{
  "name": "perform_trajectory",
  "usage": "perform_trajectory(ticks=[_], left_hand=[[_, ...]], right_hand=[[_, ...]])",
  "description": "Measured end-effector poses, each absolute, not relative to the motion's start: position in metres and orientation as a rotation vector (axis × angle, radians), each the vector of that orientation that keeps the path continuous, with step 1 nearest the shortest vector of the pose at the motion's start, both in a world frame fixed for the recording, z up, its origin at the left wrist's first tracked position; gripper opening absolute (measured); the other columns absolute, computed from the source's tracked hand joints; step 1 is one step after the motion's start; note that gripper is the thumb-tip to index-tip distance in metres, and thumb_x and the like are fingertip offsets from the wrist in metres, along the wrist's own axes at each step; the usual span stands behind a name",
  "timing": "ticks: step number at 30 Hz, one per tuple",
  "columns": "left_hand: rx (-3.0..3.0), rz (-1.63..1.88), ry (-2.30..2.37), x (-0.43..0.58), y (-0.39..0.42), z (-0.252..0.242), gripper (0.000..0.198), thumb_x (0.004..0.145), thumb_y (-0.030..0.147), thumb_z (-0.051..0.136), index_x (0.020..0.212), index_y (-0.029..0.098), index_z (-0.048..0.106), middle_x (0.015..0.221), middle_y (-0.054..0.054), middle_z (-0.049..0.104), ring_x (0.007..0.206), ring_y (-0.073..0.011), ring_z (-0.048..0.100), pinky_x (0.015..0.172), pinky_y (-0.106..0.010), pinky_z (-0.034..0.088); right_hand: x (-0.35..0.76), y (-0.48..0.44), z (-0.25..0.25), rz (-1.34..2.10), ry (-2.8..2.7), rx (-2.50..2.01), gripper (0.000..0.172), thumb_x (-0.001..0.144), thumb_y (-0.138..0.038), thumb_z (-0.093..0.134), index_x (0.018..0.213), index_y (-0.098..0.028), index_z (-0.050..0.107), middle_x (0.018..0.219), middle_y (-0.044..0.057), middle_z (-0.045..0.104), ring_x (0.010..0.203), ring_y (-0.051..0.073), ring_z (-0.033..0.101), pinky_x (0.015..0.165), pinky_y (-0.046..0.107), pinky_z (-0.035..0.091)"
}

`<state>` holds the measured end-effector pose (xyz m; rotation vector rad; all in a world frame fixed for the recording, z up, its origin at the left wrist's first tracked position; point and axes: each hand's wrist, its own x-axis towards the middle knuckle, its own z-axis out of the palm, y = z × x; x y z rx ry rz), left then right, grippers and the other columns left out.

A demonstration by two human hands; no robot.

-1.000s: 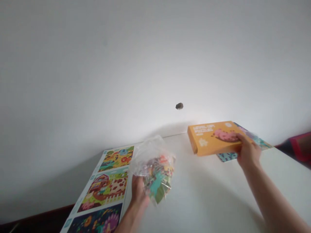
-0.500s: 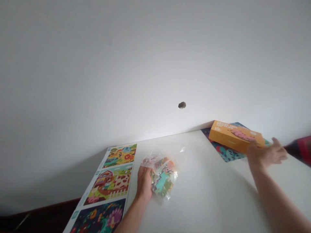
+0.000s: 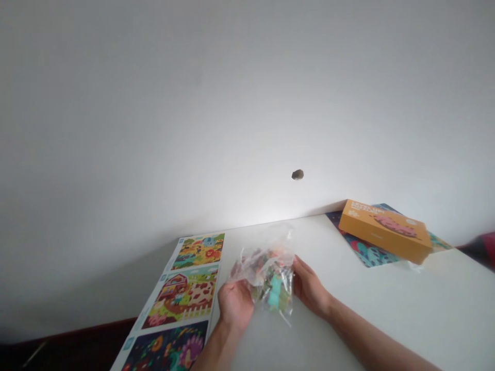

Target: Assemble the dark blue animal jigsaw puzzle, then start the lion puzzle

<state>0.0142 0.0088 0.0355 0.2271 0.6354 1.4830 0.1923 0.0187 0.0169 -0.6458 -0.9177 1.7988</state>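
A clear plastic bag of colourful puzzle pieces [image 3: 275,289] is held up over the white table between both hands. My left hand [image 3: 235,305] is closed on the bag's left side, with its fingertips partly hidden by the plastic. On the opposite side my right hand [image 3: 311,288] grips the bag's edge, thumb towards the top. Through the plastic, teal, green, orange and dark red pieces show.
To the left lies a sheet with several printed pictures [image 3: 187,292]. An orange puzzle box [image 3: 381,232] rests on a colourful mat or poster [image 3: 371,256] at the back right. Behind the table [image 3: 309,342] rises a white wall with a hole [image 3: 297,174]. A dark red object [image 3: 485,250] is at the right edge.
My right hand has come left from beside the orange box and taken hold of the bag. My left hand keeps its grip. The view has shifted slightly.
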Motion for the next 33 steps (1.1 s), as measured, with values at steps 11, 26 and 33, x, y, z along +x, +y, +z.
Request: perform_trajectory(ticks=[11, 26, 33], left_hand=[[0.48, 1.358, 0.838, 0.024, 0.006, 0.04, 0.048, 0.072, 0.043, 0.077, 0.112, 0.018, 0.069, 0.112, -0.01, 0.074, 0.113, -0.0305, 0.066, 0.097, -0.039, 0.049], [1.819, 1.484, 1.31, 0.009, 0.001, 0.022, 0.015, 0.067, 0.026, 0.08, 0.079, 0.022, 0.072, 0.089, -0.004, 0.068, 0.09, -0.0253, 0.064, 0.082, -0.036, 0.051], [1.64, 1.267, 1.147, 0.03, -0.003, 0.029, 0.04, 0.072, 0.036, 0.079, 0.109, 0.024, 0.072, 0.119, -0.01, 0.069, 0.116, -0.0312, 0.062, 0.102, -0.043, 0.049]], right_hand=[[0.222, 0.027, 0.025, 1.335, -1.084, -1.067, 0.041, 0.087, -0.059, 0.06, 0.103, -0.021, 0.058, 0.082, 0.002, 0.066, 0.068, 0.016, 0.058, 0.061, 0.026, 0.045], [0.231, 0.036, 0.017, 1.131, -1.232, -1.026, 0.039, 0.085, -0.057, 0.064, 0.086, -0.018, 0.061, 0.061, -0.004, 0.048, 0.054, 0.01, 0.038, 0.049, 0.023, 0.029], [0.233, 0.036, 0.009, 1.168, -1.32, -0.996, 0.036, 0.089, -0.054, 0.059, 0.092, -0.018, 0.061, 0.062, -0.005, 0.045, 0.056, 0.011, 0.038, 0.052, 0.024, 0.03]])
